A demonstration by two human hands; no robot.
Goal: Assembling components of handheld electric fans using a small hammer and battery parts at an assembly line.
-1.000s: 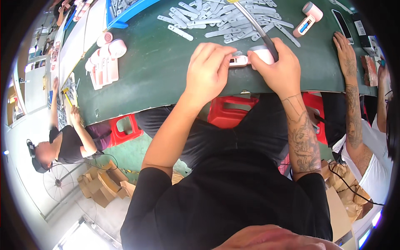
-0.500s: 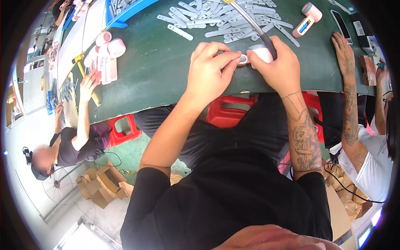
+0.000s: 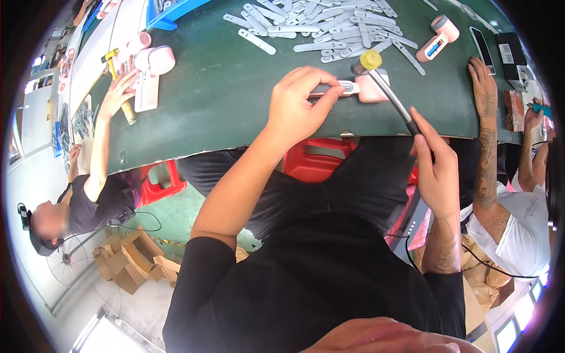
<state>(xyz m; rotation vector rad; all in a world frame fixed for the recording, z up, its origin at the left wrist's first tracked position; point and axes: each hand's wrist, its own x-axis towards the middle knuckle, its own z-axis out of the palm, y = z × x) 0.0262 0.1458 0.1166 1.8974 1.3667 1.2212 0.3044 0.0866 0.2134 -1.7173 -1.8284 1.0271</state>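
Note:
My left hand (image 3: 303, 106) is closed, its fingers pinching the handle of a pink handheld device (image 3: 373, 89) that lies on the green table. A grey strip (image 3: 321, 89) shows along the handle under these fingers. In my right hand (image 3: 436, 167) is the black grip of a mallet (image 3: 391, 94) with a metal shaft. The mallet's yellow face hangs over the device, near where its head and handle meet. I cannot tell whether it touches the device.
Loose grey strips (image 3: 329, 29) lie piled beyond my hands. At the far right are another pink device (image 3: 438, 38), a phone (image 3: 482, 51) and a co-worker's arm (image 3: 486, 129). On the left, another person's hand (image 3: 119, 93) is beside pink devices and a yellow mallet (image 3: 120, 88).
My right hand has drawn back toward me and right, off the device, and now holds the mallet by its grip. The mallet head has come down over the device. My left hand stays at the handle.

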